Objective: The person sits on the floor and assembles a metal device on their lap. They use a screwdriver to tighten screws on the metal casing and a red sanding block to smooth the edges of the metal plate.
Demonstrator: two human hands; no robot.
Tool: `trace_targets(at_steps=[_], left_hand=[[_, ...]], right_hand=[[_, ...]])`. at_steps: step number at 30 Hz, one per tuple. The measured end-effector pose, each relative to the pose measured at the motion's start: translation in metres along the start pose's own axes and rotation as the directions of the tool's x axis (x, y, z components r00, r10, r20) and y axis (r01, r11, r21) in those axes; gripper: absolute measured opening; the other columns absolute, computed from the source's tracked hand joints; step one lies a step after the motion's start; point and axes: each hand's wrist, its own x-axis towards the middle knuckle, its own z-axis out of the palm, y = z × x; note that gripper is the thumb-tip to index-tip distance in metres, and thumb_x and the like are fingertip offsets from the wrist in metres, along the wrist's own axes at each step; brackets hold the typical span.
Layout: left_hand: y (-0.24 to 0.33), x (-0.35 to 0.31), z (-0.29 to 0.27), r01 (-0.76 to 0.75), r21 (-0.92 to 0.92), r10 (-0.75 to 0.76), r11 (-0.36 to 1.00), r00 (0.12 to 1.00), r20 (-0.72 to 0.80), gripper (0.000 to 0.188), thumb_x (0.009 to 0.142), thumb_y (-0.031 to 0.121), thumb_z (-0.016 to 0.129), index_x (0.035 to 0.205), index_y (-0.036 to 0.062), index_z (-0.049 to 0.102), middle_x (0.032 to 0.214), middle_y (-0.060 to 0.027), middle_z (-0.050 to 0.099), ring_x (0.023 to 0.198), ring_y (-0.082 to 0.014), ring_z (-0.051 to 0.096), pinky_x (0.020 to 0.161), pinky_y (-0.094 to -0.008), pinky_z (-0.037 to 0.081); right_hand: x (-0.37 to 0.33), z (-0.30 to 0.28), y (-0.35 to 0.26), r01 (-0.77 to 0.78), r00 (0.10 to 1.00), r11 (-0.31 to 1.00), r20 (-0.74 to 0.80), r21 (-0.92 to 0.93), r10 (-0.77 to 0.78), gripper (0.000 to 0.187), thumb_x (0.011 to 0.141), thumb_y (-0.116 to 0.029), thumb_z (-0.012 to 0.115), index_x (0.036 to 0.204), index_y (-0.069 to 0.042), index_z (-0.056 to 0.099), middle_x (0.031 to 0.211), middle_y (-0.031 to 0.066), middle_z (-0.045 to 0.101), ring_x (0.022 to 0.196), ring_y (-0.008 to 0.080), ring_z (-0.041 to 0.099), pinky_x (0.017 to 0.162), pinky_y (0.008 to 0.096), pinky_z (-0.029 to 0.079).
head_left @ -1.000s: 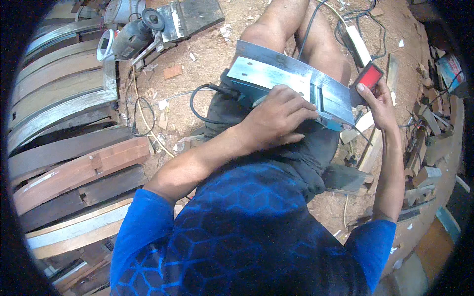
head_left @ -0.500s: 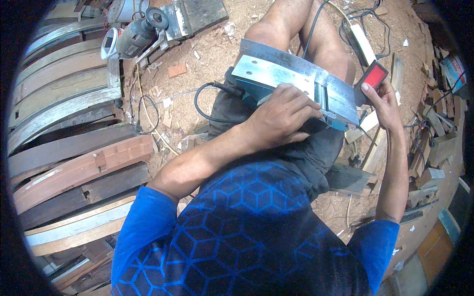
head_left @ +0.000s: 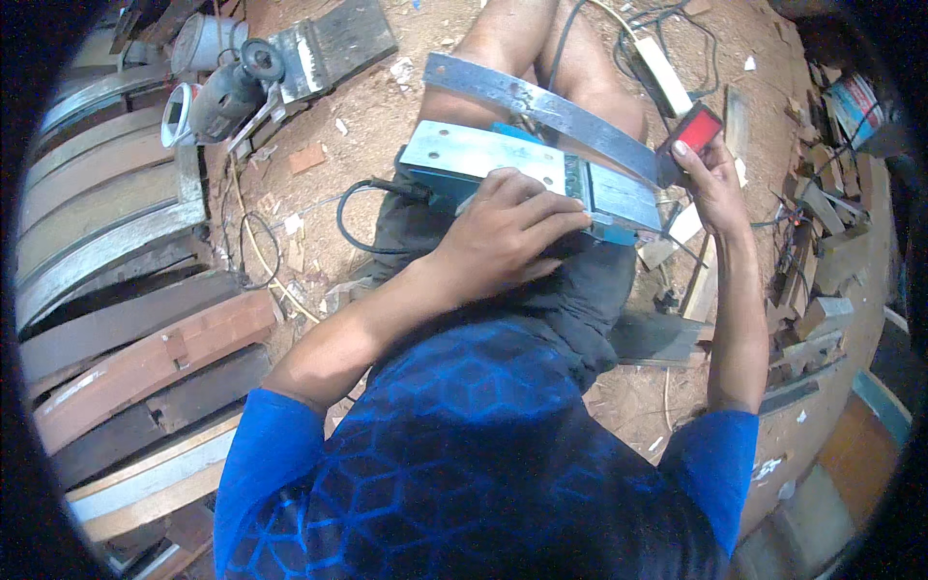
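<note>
An upturned electric planer (head_left: 488,147) lies across my lap, its pale metal sole facing up and its blue body below. My left hand (head_left: 512,217) grips the planer's near side, fingers curled at the sole's edge beside the cutter slot. On the right, my right hand (head_left: 713,174) holds a try square by its black-and-red stock, thumb on the red face. The long steel blade of the try square (head_left: 541,104) reaches left beyond the planer's far edge, over my legs. Its right end is close to the sole; whether they touch I cannot tell.
Curved wooden pieces (head_left: 164,353) are stacked at left. An angle grinder (head_left: 227,101) stands near white buckets (head_left: 208,43) at the far left. A power strip (head_left: 662,75) and tangled cables lie at far right, with wood offcuts (head_left: 826,314) along the right. Sawdust covers the floor.
The try square's blade has moved off the planer's sole to its far side, uncovering more of the sole and cutter slot. My left hand keeps its grip. The whole view has shifted slightly.
</note>
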Motion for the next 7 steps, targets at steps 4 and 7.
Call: trace_targets(at_steps=[4, 7], left_hand=[[0.000, 0.001, -0.003, 0.003, -0.001, -0.003, 1.000, 1.000, 0.012, 0.069, 0.068, 0.023, 0.088, 0.133, 0.0156, 0.065, 0.131, -0.0009, 0.065, 0.114, -0.0264, 0.058, 0.106, -0.0477, 0.042], [0.001, 0.002, -0.002, 0.017, -0.011, -0.017, 1.000, 0.999, 0.030, 0.068, 0.069, 0.023, 0.087, 0.133, 0.0159, 0.065, 0.132, -0.0015, 0.065, 0.115, -0.0260, 0.058, 0.108, -0.0490, 0.040]], right_hand=[[0.005, -0.008, -0.004, -0.040, 0.996, 0.997, 0.073, -0.073, 0.045, 0.042, 0.100, -0.024, 0.076, 0.134, -0.006, 0.059, 0.111, 0.0023, 0.069, 0.099, 0.0134, 0.068, 0.088, 0.0322, 0.057], [0.001, -0.003, -0.010, -0.043, 0.995, 0.997, 0.089, -0.067, 0.049, 0.044, 0.099, -0.025, 0.077, 0.134, -0.006, 0.058, 0.110, 0.0025, 0.069, 0.100, 0.0137, 0.068, 0.088, 0.0322, 0.057]])
